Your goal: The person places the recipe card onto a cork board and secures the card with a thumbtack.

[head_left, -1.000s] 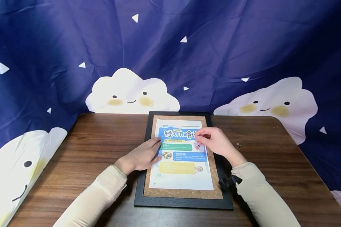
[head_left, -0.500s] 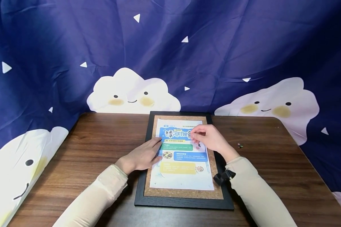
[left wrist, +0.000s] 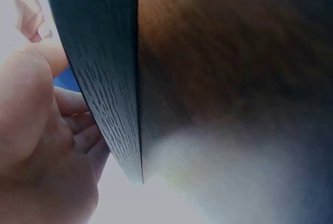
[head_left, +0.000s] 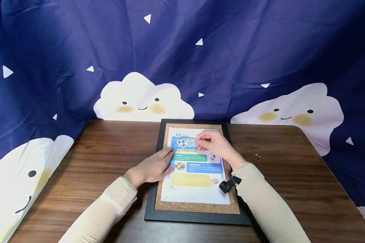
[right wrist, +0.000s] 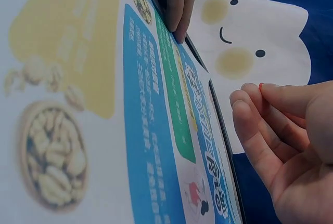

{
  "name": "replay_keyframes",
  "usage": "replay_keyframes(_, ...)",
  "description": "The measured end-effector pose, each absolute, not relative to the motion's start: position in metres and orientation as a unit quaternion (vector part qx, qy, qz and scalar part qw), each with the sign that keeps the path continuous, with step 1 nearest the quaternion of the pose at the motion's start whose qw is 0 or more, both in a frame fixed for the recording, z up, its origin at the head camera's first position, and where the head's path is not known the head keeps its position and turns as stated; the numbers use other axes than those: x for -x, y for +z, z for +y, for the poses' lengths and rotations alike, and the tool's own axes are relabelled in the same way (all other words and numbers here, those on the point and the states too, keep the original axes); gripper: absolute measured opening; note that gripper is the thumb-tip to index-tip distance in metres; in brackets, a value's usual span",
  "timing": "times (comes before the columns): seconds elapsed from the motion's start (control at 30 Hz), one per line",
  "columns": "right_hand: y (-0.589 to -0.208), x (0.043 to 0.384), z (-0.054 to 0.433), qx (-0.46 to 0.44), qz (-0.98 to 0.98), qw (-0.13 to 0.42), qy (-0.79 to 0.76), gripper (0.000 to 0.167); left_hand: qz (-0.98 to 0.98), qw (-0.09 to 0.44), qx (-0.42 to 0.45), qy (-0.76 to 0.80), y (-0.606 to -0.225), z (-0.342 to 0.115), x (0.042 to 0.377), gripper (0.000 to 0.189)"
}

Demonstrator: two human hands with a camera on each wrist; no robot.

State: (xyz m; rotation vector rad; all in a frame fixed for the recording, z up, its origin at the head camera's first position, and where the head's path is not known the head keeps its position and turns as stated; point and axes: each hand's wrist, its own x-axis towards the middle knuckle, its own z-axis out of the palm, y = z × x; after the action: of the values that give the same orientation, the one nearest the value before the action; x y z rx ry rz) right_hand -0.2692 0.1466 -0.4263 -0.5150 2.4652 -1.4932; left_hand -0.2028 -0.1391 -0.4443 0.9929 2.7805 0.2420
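On the table lies a cork board (head_left: pixel 197 207) in a black frame (head_left: pixel 197 216), with a printed poster (head_left: pixel 194 196) flat over the cork. My left hand (head_left: pixel 150 167) rests across the left side of the frame, fingers extended onto the poster's left edge. Over the poster's upper part, my right hand (head_left: pixel 214 145) pinches a small red push pin (right wrist: pixel 260 86) between thumb and forefinger. Only a red bit of it shows in the right wrist view; the rest is hidden by the fingertips. The left wrist view has the frame's dark side (left wrist: pixel 104 78) beside my palm.
Several tiny coloured pieces (head_left: pixel 258 156) lie on the brown wooden table (head_left: pixel 286 175) right of the board. A dark blue curtain (head_left: pixel 170 40) with white clouds hangs behind the table. A black strap (head_left: pixel 230 184) is on my right wrist.
My right hand has moved left across the poster's top, from its right edge toward the middle of the title, still pinching. The left hand has stayed in place.
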Motion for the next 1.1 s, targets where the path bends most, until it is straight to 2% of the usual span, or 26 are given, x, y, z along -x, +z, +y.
replay_keyframes(0.5, -0.432, 0.291, 0.121, 0.141, 0.828, 0.132, -0.526, 0.016, 0.933, 0.104, -0.332, 0.090, -0.443, -0.142, 0.205, 0.070)
replay_keyframes(1.1, -0.445, 0.314, 0.083, 0.126, 0.809, 0.122, -0.561, 0.017, 0.934, 0.106, -0.328, 0.093, -0.445, -0.142, 0.206, 0.070)
